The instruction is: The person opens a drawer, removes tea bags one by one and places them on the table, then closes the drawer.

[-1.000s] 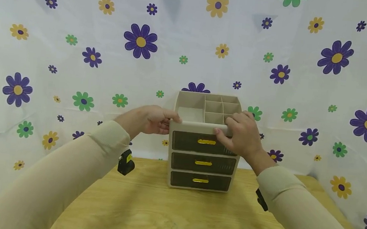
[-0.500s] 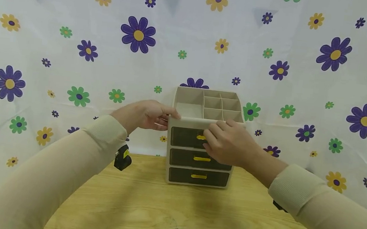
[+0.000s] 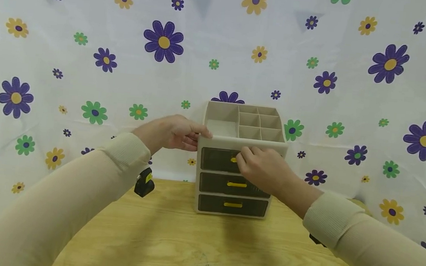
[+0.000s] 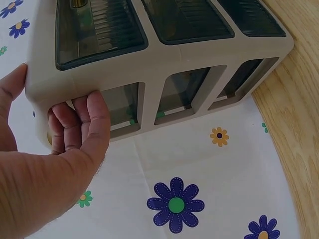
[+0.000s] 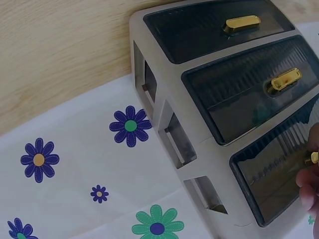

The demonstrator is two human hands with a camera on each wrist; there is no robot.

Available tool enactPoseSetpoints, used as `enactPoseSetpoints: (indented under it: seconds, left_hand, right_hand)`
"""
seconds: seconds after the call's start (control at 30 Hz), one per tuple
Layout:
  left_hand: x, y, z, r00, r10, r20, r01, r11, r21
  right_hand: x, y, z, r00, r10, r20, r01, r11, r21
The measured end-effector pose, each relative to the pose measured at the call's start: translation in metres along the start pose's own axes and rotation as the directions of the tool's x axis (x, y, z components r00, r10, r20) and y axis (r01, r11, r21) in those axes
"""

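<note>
A beige desktop drawer organizer (image 3: 216,142) stands upright against the cloth backdrop, with three dark see-through drawers and a divided open top. At its upper left corner my left hand (image 3: 183,132) grips the frame. The thumb lies on the top edge, and the left wrist view shows the other fingers (image 4: 92,112) curled into the uppermost side opening. My right hand (image 3: 265,168) pinches the gold handle (image 5: 314,158) of the top drawer (image 3: 216,159). It covers much of that drawer's right part in the head view. All three drawers look closed.
Under the organizer is a wooden table (image 3: 172,240). Behind it hangs a white cloth (image 3: 199,80) printed with purple, yellow and green flowers. Gold handles also mark the middle drawer (image 3: 212,183) and the bottom drawer (image 3: 211,203).
My right hand has left the organizer's top right edge and come down and left to the top drawer's handle. The left hand keeps its grip at the left corner.
</note>
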State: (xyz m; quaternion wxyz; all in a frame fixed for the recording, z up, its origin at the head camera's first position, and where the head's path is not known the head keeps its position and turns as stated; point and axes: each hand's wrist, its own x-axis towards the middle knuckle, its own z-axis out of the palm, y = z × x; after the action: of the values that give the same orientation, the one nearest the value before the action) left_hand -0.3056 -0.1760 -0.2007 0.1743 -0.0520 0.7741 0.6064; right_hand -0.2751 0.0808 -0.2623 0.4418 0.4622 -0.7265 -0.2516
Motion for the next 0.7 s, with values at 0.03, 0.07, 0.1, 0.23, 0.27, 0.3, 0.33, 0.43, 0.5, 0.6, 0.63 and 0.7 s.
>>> enactPoseSetpoints:
  seconds: [0.03, 0.07, 0.1, 0.23, 0.27, 0.3, 0.33, 0.43, 0.5, 0.6, 0.63, 0.7]
  left_hand:
    - [0.0, 0.0, 0.001, 1.0, -0.002, -0.001, 0.002, 1.0, -0.001]
    - [-0.001, 0.0, 0.001, 1.0, -0.005, -0.003, 0.005, 1.0, -0.002]
    - [-0.001, 0.0, 0.001, 1.0, -0.006, -0.004, 0.006, 1.0, -0.001]
    - [-0.001, 0.0, 0.002, 1.0, 0.002, -0.005, -0.002, 1.0, 0.008]
    - [-0.002, 0.001, 0.002, 1.0, 0.004, -0.008, -0.004, 1.0, 0.011]
    - [-0.002, 0.001, 0.002, 1.0, 0.006, -0.01, -0.006, 1.0, 0.011]
    - [-0.002, 0.001, 0.002, 1.0, 0.007, -0.01, -0.007, 1.0, 0.01]
    - [-0.002, 0.0, 0.002, 1.0, 0.007, -0.012, -0.007, 1.0, 0.012]
    - [-0.002, 0.0, 0.002, 1.0, 0.01, -0.01, -0.01, 1.0, 0.015]
    - [-0.003, 0.0, 0.002, 1.0, 0.014, -0.01, -0.014, 1.0, 0.025]
    - [-0.003, 0.0, 0.002, 1.0, 0.015, -0.012, -0.015, 1.0, 0.026]
    - [-0.003, 0.0, 0.002, 1.0, 0.017, -0.015, -0.016, 1.0, 0.025]
  right_hand:
    - [0.0, 0.0, -0.001, 1.0, -0.008, 0.002, 0.008, 1.0, -0.001]
    - [0.0, 0.0, -0.002, 1.0, -0.015, 0.006, 0.015, 1.0, -0.002]
    - [-0.001, 0.0, -0.002, 1.0, -0.021, 0.011, 0.021, 1.0, -0.003]
    - [-0.001, 0.0, -0.006, 0.999, -0.032, 0.023, 0.032, 0.999, 0.001]
    - [-0.001, 0.0, -0.007, 0.999, -0.037, 0.023, 0.037, 0.999, 0.005]
    - [-0.001, 0.0, -0.008, 0.999, -0.042, 0.02, 0.041, 0.999, 0.009]
    - [-0.002, 0.0, -0.008, 0.999, -0.048, 0.015, 0.047, 0.999, 0.012]
    - [-0.004, 0.0, -0.012, 0.998, -0.067, 0.001, 0.067, 0.998, 0.018]
    - [-0.006, -0.001, -0.015, 0.997, -0.076, -0.008, 0.076, 0.997, 0.014]
    - [-0.008, -0.001, -0.02, 0.996, -0.089, -0.013, 0.089, 0.996, 0.007]
    - [-0.009, -0.001, -0.021, 0.995, -0.096, -0.013, 0.096, 0.995, 0.002]
    - [-0.01, -0.002, -0.025, 0.993, -0.113, -0.011, 0.113, 0.994, -0.008]
